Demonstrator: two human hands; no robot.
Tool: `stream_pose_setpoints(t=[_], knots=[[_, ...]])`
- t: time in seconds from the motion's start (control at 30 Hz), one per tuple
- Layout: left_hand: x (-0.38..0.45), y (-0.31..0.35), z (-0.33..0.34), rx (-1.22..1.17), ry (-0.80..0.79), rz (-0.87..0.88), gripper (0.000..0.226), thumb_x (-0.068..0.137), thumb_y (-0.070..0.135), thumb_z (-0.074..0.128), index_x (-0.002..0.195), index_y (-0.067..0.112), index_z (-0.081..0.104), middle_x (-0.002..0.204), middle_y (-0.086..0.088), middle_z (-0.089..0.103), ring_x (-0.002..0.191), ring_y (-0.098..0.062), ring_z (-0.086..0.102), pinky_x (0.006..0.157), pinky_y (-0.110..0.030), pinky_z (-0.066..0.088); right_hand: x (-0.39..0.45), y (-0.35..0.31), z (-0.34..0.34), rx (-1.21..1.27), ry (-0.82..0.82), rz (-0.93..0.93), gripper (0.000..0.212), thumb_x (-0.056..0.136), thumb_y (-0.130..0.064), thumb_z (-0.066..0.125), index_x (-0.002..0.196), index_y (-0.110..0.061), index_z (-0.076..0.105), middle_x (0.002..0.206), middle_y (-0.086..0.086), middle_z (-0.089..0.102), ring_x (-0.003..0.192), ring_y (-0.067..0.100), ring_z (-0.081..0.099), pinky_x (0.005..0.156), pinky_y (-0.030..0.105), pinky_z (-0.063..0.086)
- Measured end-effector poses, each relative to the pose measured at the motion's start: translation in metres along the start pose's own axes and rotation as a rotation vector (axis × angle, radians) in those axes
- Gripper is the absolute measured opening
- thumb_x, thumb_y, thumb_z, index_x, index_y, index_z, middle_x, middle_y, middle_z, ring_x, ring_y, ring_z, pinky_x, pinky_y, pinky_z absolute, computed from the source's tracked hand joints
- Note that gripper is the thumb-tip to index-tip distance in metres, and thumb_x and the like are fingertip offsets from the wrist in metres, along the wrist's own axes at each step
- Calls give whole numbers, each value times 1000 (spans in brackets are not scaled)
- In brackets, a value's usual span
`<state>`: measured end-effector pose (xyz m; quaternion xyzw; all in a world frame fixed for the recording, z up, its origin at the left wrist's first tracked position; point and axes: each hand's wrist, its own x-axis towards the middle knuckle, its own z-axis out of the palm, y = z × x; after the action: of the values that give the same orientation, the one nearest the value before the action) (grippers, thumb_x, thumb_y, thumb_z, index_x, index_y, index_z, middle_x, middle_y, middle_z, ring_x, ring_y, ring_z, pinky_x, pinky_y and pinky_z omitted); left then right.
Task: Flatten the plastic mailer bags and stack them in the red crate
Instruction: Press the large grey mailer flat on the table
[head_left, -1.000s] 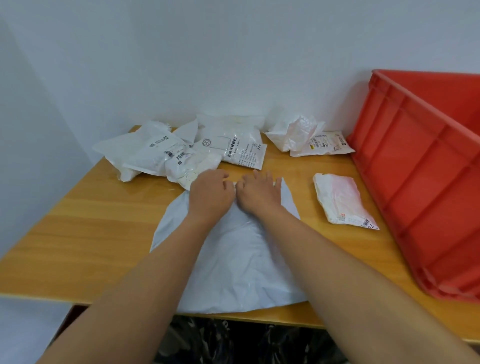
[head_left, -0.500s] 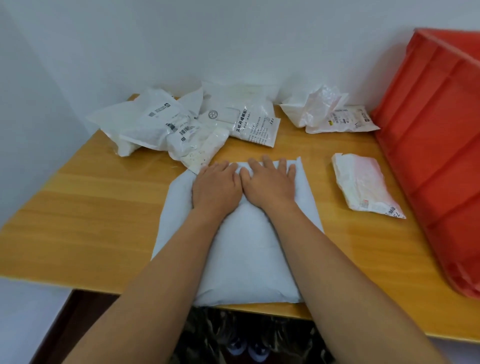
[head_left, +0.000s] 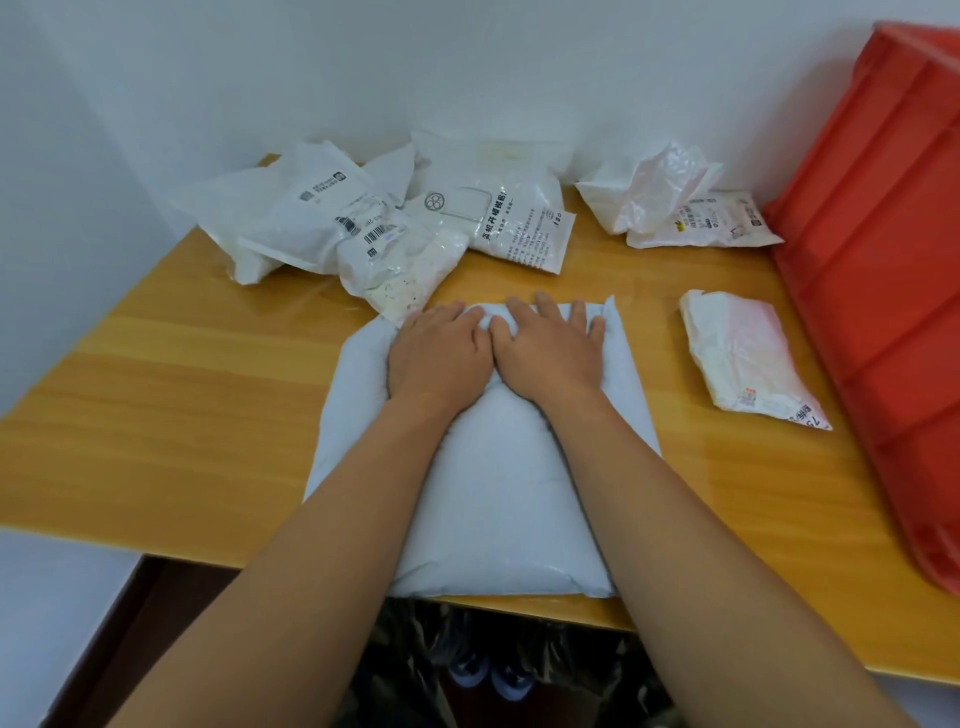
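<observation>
left hand (head_left: 439, 356) and right hand (head_left: 550, 351) side by side, palms down, fingers straight, pressing far end of grey mailer bag (head_left: 493, 499); nothing gripped. bag flat on wooden table (head_left: 171, 415), near edge at table front. folded white-pink bag (head_left: 748, 358) just right. heap of white mailer bags (head_left: 374, 223) against white wall (head_left: 467, 67). red crate (head_left: 883, 291) at right edge of table.
</observation>
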<state>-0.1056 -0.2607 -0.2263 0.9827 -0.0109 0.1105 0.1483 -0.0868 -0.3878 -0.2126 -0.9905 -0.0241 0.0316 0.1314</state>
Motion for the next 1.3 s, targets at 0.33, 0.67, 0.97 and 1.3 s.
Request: stream_pose_setpoints(t=[0.33,0.67,0.97,1.3], knots=[[-1,1,0,-23,23,-18,42,102,27,35,136,21,58,146,-4,51,135,-20,44,116,-35,20,-1,1,1,4,8,0,61,98,-60,19,153,-37,29,165,-3,18,152,36,2,120,55,-4],[1,1,1,-26,5,-31,43,102,28,34,139,23,55,150,-2,47,138,-19,39,117,-34,17,2,2,3,18,1,1,59,98,-59,20,153,-38,29,165,-3,18,151,37,3,120,55,-3],[-3,3,-6,-98,-49,-42,42,101,25,35,136,19,58,149,-4,48,137,-19,39,117,-32,16,0,1,1,29,-38,17,60,98,-59,20,153,-39,28,165,-3,16,151,37,3,121,56,-1],[-4,10,-37,-239,-116,-81,42,103,32,41,139,15,53,151,-7,44,140,-23,36,112,-38,28,-2,1,-38,135,-113,2,62,98,-62,28,155,-38,25,167,-2,4,152,37,-4,119,57,-4]])
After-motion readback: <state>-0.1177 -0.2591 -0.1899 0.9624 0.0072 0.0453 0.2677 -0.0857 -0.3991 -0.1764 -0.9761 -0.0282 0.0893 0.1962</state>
